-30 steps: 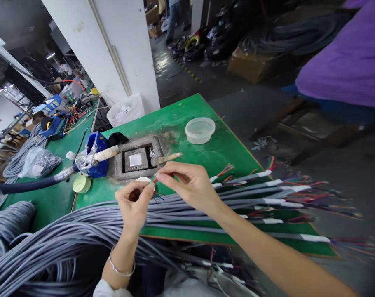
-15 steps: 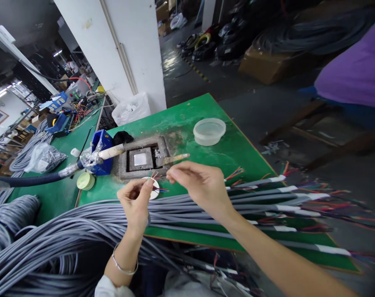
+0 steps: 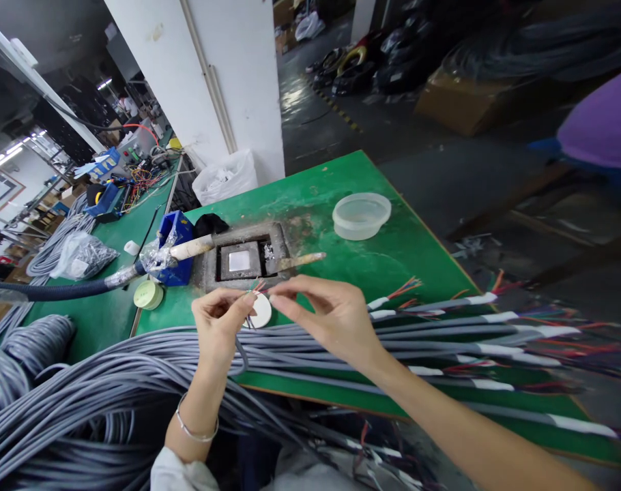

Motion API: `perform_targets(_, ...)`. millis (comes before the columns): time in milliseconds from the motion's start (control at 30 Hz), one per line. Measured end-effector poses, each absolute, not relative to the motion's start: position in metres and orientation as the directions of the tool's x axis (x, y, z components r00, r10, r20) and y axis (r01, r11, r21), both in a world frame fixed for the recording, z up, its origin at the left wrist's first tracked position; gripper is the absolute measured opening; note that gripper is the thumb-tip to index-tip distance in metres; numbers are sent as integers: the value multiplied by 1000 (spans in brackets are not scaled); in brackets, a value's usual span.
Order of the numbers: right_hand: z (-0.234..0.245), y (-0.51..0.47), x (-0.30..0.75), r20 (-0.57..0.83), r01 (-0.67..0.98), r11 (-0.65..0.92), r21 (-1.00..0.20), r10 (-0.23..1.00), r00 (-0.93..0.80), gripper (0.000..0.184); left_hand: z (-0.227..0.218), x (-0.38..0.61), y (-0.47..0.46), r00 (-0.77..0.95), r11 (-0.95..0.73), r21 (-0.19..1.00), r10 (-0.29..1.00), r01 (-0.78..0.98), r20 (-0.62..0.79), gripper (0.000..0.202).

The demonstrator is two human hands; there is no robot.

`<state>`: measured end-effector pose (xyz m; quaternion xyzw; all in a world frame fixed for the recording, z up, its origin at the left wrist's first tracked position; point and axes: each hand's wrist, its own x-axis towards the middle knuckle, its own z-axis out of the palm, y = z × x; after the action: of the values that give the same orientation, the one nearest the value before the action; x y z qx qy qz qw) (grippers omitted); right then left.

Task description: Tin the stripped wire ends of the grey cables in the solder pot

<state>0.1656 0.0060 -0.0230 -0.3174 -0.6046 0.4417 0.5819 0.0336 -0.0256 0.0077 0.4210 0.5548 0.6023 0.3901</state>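
Observation:
My left hand [image 3: 219, 319] pinches the stripped end of a grey cable, its thin coloured wires [image 3: 260, 286] fanning out past the thumb. The cable hangs below the palm. Just to the right, my right hand [image 3: 336, 317] has thumb and forefinger pressed together close to the wire tips; whatever lies between them is too small to make out. Under the fingers is a white round disc or lid [image 3: 261, 312], partly covered. Behind the hands sits a sooty square-framed pot [image 3: 208, 262] with a shiny silver square [image 3: 239, 261] in its middle.
A flat-handled tool [image 3: 303, 260] rests across the pot's rim. A fume hose [image 3: 190, 249] leans beside a blue bin [image 3: 177, 225]. Bundled grey cables [image 3: 151, 351] cross the front, with white-taped ends [image 3: 495, 350] at right. A translucent tub [image 3: 360, 221] stands behind.
My right hand has come down and left, its fingers now nearer the wires in my left hand. The wires have shifted in the left fingers. The camera view has turned slightly left.

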Motion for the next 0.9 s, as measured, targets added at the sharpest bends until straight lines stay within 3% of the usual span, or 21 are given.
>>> perform_targets(200, -20, 10, 170, 320, -245, 284, -927, 939, -122, 13, 10, 37, -29, -244, -118, 965, 954, 234, 176, 16)
perform_targets(600, -22, 6, 168, 370, -153, 359, -921, 928, -48, 16, 2, 42, -28, -301, -102, 991, 946, 86, 123, 19)
perform_targets(800, -21, 12, 173, 307, -223, 325, -919, 945, 108, 9, 9, 35, -24, -312, -57, 994, 946, 90, 82, 16)
perform_targets(900, -24, 13, 173, 388, -179, 392, -902, 920, 57, 11, 13, 34, -23, -295, -34, 992, 953, 120, 68, 14)
